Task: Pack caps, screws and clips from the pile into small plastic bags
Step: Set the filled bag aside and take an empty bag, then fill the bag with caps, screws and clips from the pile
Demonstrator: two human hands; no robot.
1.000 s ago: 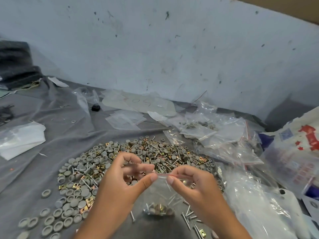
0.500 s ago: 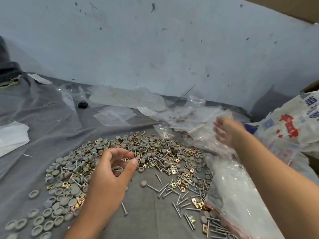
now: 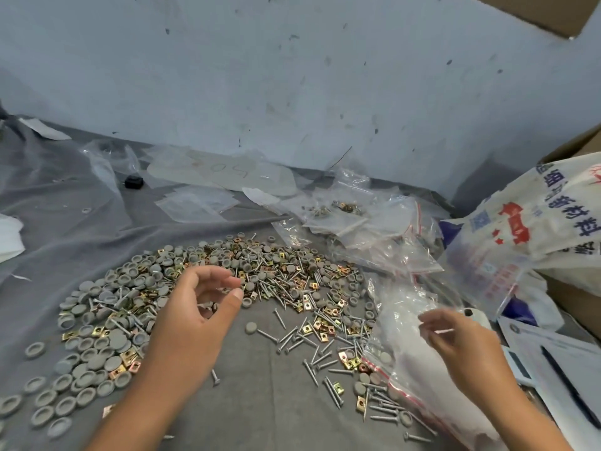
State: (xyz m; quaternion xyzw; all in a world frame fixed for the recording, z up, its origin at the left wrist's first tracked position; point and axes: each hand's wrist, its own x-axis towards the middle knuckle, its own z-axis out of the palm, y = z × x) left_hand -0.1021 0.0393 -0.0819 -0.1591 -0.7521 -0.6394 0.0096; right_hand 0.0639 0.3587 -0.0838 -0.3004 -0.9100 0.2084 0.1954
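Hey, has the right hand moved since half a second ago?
Yes. The right hand has come back toward the person, from the heap of clear bags by the wall down beside the near edge of the parts pile.

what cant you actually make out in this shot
- Right hand, head view: motion blur hides whether its fingers pinch a bag.
- Filled bags by the wall: contents too small to count.
- White sack: cut off by the right edge.
- Pile: the left hand covers part of it.
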